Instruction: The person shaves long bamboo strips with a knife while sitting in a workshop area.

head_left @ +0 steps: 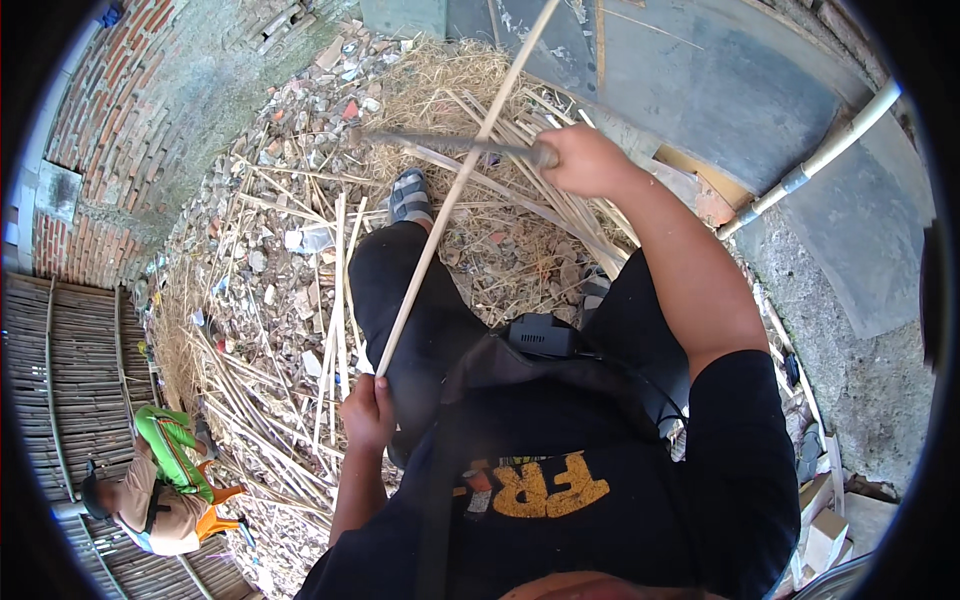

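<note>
My left hand (pixel 368 410) grips the lower end of a long thin bamboo strip (pixel 455 190) that runs up and to the right past the top edge of the picture. My right hand (pixel 585 160) holds the handle of a long blade (pixel 440 141) that lies across the strip, its metal part pointing left. The blade meets the strip near the top middle. My raised knee in black trousers and a grey sandal (pixel 408 195) sit under the strip.
Split bamboo strips (pixel 330 300) and shavings litter rubble-covered ground. A brick wall (pixel 110 120) stands at left, a woven bamboo panel (pixel 60 380) lower left. Another person (pixel 160 490) crouches there. A white pipe (pixel 820 160) and concrete lie at right.
</note>
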The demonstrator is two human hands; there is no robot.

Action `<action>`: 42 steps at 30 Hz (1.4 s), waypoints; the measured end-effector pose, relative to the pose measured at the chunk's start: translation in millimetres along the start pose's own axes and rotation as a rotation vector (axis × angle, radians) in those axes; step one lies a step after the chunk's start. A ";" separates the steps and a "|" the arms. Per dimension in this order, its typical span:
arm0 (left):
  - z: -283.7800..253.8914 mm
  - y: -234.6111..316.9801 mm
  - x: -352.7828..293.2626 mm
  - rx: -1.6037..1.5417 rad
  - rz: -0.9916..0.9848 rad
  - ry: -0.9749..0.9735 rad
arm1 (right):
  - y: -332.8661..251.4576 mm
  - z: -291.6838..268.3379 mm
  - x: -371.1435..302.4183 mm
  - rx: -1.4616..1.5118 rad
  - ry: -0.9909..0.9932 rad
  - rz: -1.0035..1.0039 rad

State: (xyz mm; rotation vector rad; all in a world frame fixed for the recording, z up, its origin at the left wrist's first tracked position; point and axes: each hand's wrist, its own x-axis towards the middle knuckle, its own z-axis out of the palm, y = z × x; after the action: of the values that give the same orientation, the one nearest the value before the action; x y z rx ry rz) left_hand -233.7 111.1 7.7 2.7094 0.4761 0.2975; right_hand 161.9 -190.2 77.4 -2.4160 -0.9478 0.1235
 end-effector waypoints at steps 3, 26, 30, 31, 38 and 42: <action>-1.7 5.3 2.8 -0.024 -0.008 -0.002 | -25.7 -4.1 -9.8 -0.118 -0.125 -0.085; 8.0 3.8 6.3 -0.023 0.029 0.029 | -4.4 13.8 3.4 0.086 -0.118 0.045; 4.9 3.1 2.1 -0.061 -0.017 0.006 | -35.1 11.1 -8.5 0.038 -0.059 -0.026; 3.4 1.8 1.7 -0.054 -0.024 0.003 | -43.9 8.7 -11.0 -0.027 -0.097 -0.062; 8.1 9.9 12.6 -0.033 -0.013 0.036 | -2.2 9.6 12.8 0.048 -0.127 0.094; 2.2 7.9 7.9 0.030 0.018 0.015 | -3.0 8.8 2.8 0.011 -0.100 0.035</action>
State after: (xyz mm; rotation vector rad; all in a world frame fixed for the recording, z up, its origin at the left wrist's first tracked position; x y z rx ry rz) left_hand -223.6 106.3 10.0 2.7435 0.4644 0.3181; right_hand 159.8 -182.6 71.7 -2.4359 -0.9459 0.2637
